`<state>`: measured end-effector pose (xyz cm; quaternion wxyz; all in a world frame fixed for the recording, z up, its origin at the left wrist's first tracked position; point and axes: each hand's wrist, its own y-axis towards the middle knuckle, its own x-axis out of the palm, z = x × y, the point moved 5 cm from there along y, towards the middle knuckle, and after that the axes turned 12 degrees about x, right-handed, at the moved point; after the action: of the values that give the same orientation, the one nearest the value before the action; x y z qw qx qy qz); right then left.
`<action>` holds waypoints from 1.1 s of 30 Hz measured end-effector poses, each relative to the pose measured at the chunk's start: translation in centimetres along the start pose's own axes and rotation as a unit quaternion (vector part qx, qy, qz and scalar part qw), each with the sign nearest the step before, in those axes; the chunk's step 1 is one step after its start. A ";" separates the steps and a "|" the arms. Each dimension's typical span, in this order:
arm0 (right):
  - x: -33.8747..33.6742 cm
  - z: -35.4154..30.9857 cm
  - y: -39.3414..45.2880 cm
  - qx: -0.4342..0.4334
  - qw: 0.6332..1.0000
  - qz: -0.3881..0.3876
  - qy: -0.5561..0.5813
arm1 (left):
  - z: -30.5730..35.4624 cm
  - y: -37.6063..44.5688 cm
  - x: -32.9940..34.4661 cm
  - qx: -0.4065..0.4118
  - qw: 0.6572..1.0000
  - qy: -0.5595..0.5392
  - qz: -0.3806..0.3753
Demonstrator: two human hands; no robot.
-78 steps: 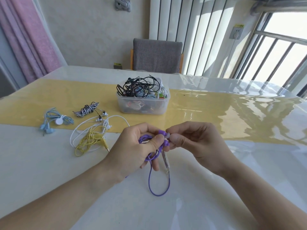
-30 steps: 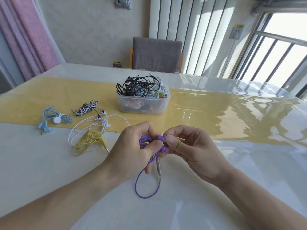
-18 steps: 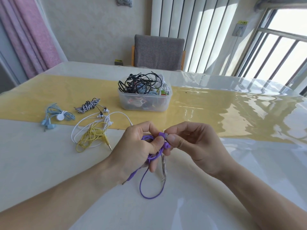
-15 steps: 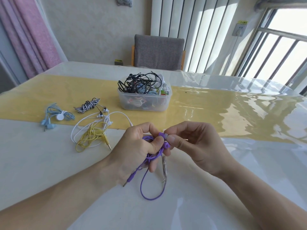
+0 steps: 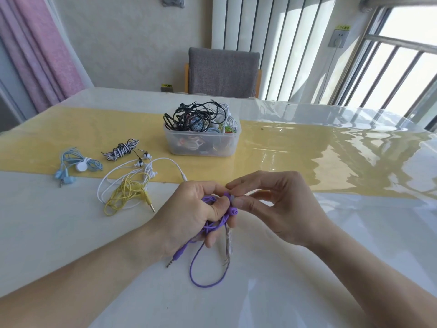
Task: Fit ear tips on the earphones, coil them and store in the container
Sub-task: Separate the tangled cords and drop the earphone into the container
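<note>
We see the purple earphones (image 5: 214, 223) bunched in the left hand (image 5: 189, 216), above the near middle of the worktop (image 5: 307, 280). The left fingers curl round the gathered cord, thumb pressing one earbud (image 5: 233, 212) whose open nozzle faces toward us and to the right. The right hand (image 5: 279, 209) meets it from the right, its thumb and forefinger pinched on a small pale ear tip (image 5: 232, 198) right at the second bud's end. The bundle's long axis runs roughly from the hands down toward us: one loop of cord hangs below the left hand to the worktop, and the plug (image 5: 173, 258) points down and left, its tip just over the surface.

Around the hands the white glossy surface lies open toward us and to the right. To the left and farther off lie yellow earphones (image 5: 125, 195) tangled over white earphones (image 5: 142, 171), then a black-and-white striped set (image 5: 120, 150) and a pale blue set (image 5: 75, 165), all well apart from the hands. Straight beyond the hands, on a yellow band across the worktop, stands the clear plastic container (image 5: 203, 144), heaped with earphones, black cords rising over its rim. Beyond the far edge stands a grey chair (image 5: 223, 71); a pink curtain (image 5: 40, 48) hangs left and a barred window (image 5: 402, 67) is at right.
</note>
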<state>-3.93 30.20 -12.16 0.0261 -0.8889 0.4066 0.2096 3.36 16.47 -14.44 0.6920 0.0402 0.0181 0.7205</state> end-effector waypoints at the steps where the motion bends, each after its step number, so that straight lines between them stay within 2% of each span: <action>1: 0.0 0.0 0.0 0.013 1.000 0.001 0.006 | 0.0 0.0 0.0 0.010 1.000 0.019 -0.001; 9: -0.2 -0.4 -0.2 0.036 0.998 0.028 0.042 | 0.3 0.2 0.4 0.065 0.995 0.051 -0.052; 18: -0.8 -1.4 -0.4 0.045 0.996 0.009 0.077 | 0.6 -0.2 1.6 0.043 0.987 -0.095 -0.121; 28: -0.8 -1.4 -0.4 0.032 0.996 -0.029 0.075 | -0.1 -0.1 1.6 -0.008 0.980 -0.180 -0.084; 33: -0.7 -1.2 -0.4 0.039 0.995 -0.039 0.085 | 0.1 -0.1 1.6 0.000 0.979 -0.187 -0.081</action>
<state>-3.62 30.68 -10.88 0.0345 -0.9171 0.3799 0.1157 3.44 18.11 -14.27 0.7393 0.1726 -0.1081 0.6419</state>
